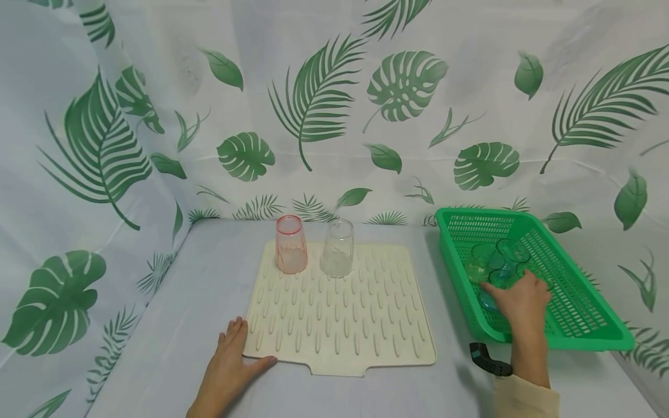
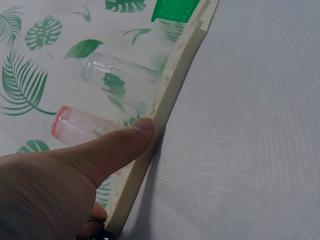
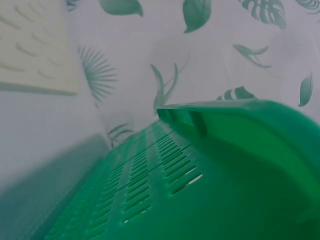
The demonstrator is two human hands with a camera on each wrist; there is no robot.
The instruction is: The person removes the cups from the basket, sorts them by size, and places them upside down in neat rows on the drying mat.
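My left hand [image 1: 225, 363] rests at the near left corner of a cream ridged draining mat [image 1: 366, 313]. Its straight thumb touches the mat's front edge in the left wrist view, and the other fingers lie along the left side. Upside down at the mat's back left stand a pink-tinted glass [image 1: 291, 247] and, just right of it, a clear glass [image 1: 338, 249]. My right hand [image 1: 525, 299] reaches into a green plastic basket [image 1: 455, 273], thumb and fingers spread about the bluish glasses [image 1: 490, 299]. Whether it grips one is hidden. The right wrist view shows no hand.
Several tinted glasses [image 1: 512, 251] lie together in the basket's left part. The basket's raised rim [image 3: 260, 107] stands beside my right wrist, which wears a black band [image 1: 488, 360]. A leaf-patterned curtain [image 1: 334, 116] closes off the back and left of the white table [image 1: 204, 278].
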